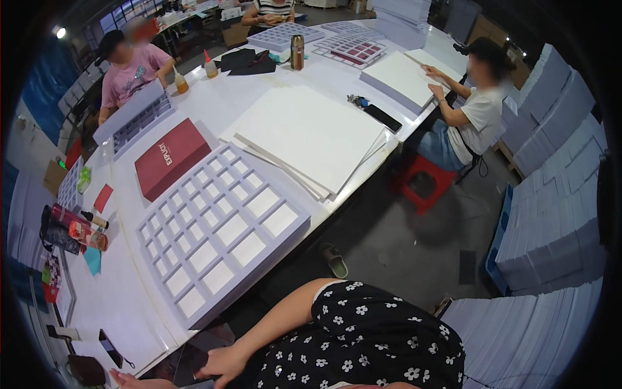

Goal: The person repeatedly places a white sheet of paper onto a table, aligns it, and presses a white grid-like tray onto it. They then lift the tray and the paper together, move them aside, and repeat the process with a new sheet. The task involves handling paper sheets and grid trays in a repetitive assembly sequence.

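Note:
My right hand reaches down past the table's near edge, its fingers stretched out beside some dark, reddish flat pieces. Whether it touches them I cannot tell. At the bottom edge my left hand is partly cut off, fingers apart, with nothing seen in it. Closest on the white table lies a pale lilac grid tray with many square and oblong compartments. Behind it sits a dark red box with pale lettering on its lid. A dark phone lies near my left hand.
A stack of large white boards lies beyond the tray. Bottles and a bag crowd the left side. Co-workers sit around the table, one on a red stool to the right. Tall stacks of pale sheets stand on the floor at right.

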Motion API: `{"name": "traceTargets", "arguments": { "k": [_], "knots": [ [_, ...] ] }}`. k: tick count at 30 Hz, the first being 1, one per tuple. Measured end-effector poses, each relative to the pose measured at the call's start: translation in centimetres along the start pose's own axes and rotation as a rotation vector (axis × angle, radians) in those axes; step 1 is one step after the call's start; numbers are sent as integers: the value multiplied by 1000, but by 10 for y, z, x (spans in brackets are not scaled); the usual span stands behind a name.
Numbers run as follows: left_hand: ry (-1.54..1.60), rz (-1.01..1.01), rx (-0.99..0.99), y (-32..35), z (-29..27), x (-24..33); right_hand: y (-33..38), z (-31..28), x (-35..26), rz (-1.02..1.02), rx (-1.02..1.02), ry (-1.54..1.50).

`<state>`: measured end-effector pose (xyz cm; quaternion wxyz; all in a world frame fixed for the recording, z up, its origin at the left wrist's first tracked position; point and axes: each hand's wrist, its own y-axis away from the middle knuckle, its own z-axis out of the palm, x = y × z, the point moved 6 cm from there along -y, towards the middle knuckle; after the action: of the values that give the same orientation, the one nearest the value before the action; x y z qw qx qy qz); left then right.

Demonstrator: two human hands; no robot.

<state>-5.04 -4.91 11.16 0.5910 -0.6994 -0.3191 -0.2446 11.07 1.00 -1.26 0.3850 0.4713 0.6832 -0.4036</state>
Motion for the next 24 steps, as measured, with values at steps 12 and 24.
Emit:
{"name": "traceTargets", "arguments": {
  "k": [12,24],
  "knots": [
    [31,792,106,102,63,175,-6,-43,-38,-94,-184,-721],
    [291,360,-315,96,72,154,44,-117,-133,-461,803,314]
  ]
}}
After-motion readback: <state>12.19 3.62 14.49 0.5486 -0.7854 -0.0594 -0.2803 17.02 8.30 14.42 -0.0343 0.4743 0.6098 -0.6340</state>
